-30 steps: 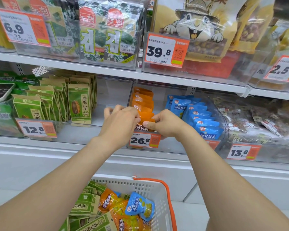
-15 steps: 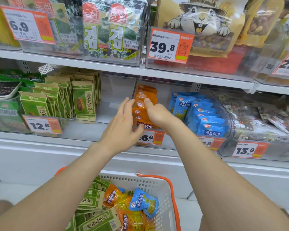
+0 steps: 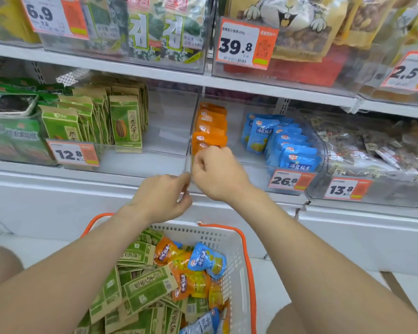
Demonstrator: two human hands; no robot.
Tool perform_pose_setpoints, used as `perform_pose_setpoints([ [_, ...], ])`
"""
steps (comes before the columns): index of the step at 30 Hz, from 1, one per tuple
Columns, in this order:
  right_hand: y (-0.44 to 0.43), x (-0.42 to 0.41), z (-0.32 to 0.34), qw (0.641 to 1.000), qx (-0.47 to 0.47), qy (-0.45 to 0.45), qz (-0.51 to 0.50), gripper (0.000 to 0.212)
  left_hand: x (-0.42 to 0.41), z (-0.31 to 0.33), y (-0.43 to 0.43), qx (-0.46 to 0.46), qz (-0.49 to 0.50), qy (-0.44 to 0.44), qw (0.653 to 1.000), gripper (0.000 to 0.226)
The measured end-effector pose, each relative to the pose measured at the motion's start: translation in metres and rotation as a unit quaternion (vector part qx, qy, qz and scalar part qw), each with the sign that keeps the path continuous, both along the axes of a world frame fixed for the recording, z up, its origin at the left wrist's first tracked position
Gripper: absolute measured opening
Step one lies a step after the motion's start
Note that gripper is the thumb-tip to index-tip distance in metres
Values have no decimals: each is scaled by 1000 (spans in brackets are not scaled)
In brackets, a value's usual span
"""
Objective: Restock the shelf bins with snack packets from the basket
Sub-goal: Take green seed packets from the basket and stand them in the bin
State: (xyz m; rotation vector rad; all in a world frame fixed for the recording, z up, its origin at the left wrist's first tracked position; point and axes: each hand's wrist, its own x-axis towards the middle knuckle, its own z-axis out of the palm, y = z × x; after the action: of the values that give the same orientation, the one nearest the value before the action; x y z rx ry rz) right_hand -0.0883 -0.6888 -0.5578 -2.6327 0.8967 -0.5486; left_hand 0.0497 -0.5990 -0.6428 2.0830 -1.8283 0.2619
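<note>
A person stands facing a shop shelf of clear plastic bins, with both bare arms stretched forward. The right hand is at the front of a clear bin, its fingers curled into a loose fist just below a row of orange snack packets standing on end; whether it pinches the front packet cannot be told. The left hand is lower and just beside it, fingers curled with the thumb near the bin's front edge, and whether it holds anything cannot be told either. Blue snack packets fill the right side of the same bin. In the bin to the left stand green seed packets. Below the arms sits a white basket with orange handles, holding a loose heap of green, orange and blue packets. Orange and white price tags hang on the bin fronts.
</note>
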Motion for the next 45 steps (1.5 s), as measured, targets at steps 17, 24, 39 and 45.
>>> perform_pose_setpoints([
  [17, 60, 19, -84, 851, 61, 496, 163, 28, -43, -147, 62, 624, -34, -79, 777, 77],
  [24, 57, 28, -87, 851, 69, 488, 179, 24, -50, -169, 73, 568, -57, -112, 813, 86],
  [39, 21, 9, -62, 878, 94, 423, 204, 58, 2, -33, 28, 450, 60, 575, 681, 43],
  [45, 10, -2, -47, 932, 136, 308, 130, 35, 11, -13, 41, 244, 40, 706, 664, 64],
])
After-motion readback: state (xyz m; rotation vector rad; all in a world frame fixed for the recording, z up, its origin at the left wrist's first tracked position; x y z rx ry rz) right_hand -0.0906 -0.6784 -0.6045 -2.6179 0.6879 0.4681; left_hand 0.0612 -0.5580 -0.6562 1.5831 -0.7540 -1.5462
